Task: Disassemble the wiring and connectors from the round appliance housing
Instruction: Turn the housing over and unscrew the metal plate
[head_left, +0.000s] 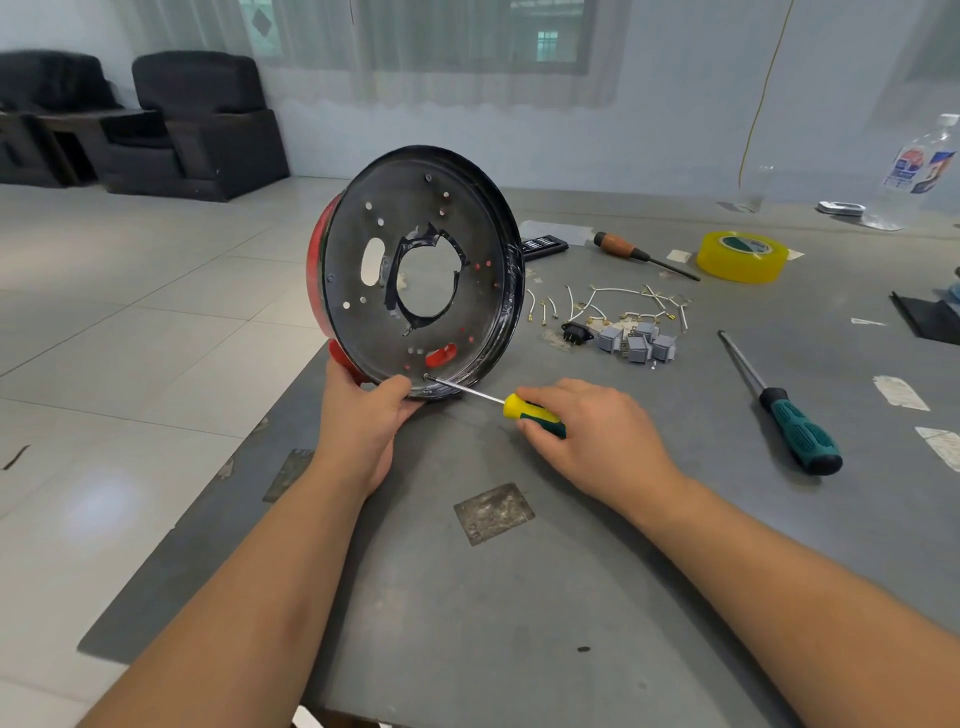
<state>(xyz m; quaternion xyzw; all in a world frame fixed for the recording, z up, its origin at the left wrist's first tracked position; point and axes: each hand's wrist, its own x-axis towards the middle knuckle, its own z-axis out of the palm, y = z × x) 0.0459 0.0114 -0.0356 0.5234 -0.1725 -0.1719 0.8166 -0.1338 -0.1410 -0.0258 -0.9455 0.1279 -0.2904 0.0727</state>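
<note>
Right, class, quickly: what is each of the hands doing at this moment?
Left hand: grips the lower rim of the round black-and-red appliance housing, holding it on edge.
Right hand: holds the yellow-and-green-handled screwdriver, tip at the housing's lower rim.

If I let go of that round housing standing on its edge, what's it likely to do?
The round housing would probably roll or topple: it stands tilted on its curved rim, steadied by the left hand. It looks like thin, perforated sheet metal, so likely light and easily pushed over.
</note>
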